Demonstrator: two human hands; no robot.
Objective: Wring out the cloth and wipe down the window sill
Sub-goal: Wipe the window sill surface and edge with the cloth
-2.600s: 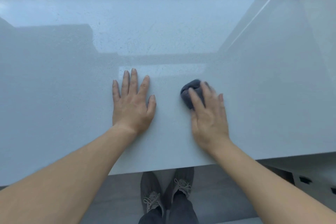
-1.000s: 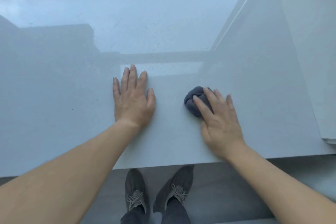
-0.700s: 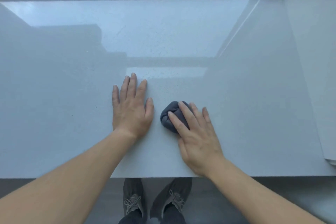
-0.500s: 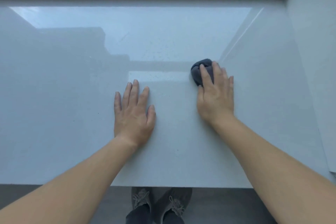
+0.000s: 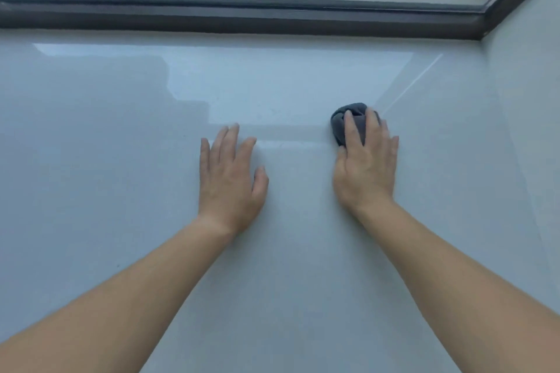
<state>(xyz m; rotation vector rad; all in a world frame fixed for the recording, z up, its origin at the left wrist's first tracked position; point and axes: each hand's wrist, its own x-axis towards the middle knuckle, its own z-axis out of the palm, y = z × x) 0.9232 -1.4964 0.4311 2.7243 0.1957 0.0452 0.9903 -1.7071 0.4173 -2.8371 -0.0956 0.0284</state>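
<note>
A small dark grey cloth, bunched into a ball, lies on the glossy white window sill right of centre. My right hand presses down on it with straight fingers laid over its top; only the cloth's far and left parts show. My left hand rests flat on the sill, fingers spread a little, about a hand's width left of the right hand and touching nothing else.
A dark window frame runs along the sill's far edge, with glass and trees beyond. A pale side wall closes the sill on the right. The sill's surface reflects the window light.
My right hand has pushed the cloth from near the front edge, beside my left hand, away toward the window and to the right. My head has tilted up, so the window shows now. The left hand stayed flat.
</note>
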